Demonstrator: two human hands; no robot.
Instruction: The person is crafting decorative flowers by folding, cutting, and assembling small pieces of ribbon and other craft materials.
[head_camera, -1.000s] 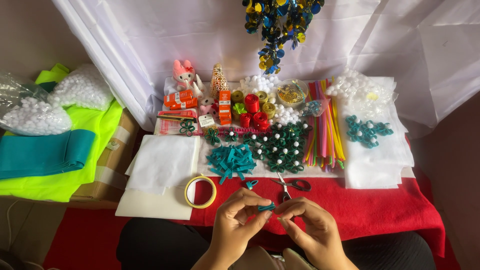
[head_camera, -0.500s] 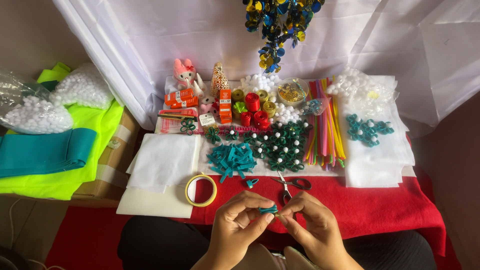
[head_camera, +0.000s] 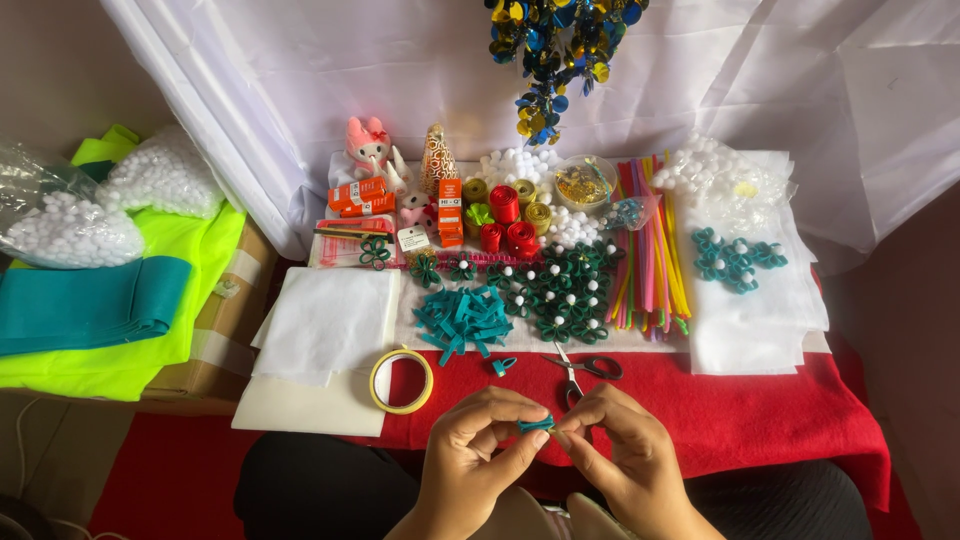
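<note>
Low craft table under a red cloth (head_camera: 760, 420), backed by white draped fabric (head_camera: 330, 90) along the far side; red floor showing at near left. Hanging from above at far centre, a cluster of blue and gold sequin discs (head_camera: 560, 50).

On the far part of the table: small orange boxes (head_camera: 362, 195) side by side, another upright orange box (head_camera: 450, 212) just right of them, a flat white tag (head_camera: 412, 238) near it, a pink plush toy (head_camera: 368, 148) behind. Rolls of red and gold ribbon (head_camera: 508, 215) at centre, a clear round tub (head_camera: 584, 182) of gold bits, bright foam sticks (head_camera: 648, 255) to the right, clear bags of white balls (head_camera: 712, 180) at far right. Off to the left, a brown cardboard carton (head_camera: 215, 335) under neon-green cloth (head_camera: 150, 330) and teal fabric (head_camera: 90, 305).

Mid-table: pile of teal ribbon loops (head_camera: 462, 320), dark green flowers (head_camera: 560, 290) with white centres, scissors (head_camera: 585, 368), yellow tape roll (head_camera: 402, 380), white sheets (head_camera: 325, 320).

At the near edge, a small teal ribbon piece (head_camera: 535, 424), folded into a narrow loop, pinched between both hands. Left hand (head_camera: 478, 455) closed narrow on its left end, thumb and forefinger gripping; right hand (head_camera: 625, 460) curled, fingertips nipping the right end.
</note>
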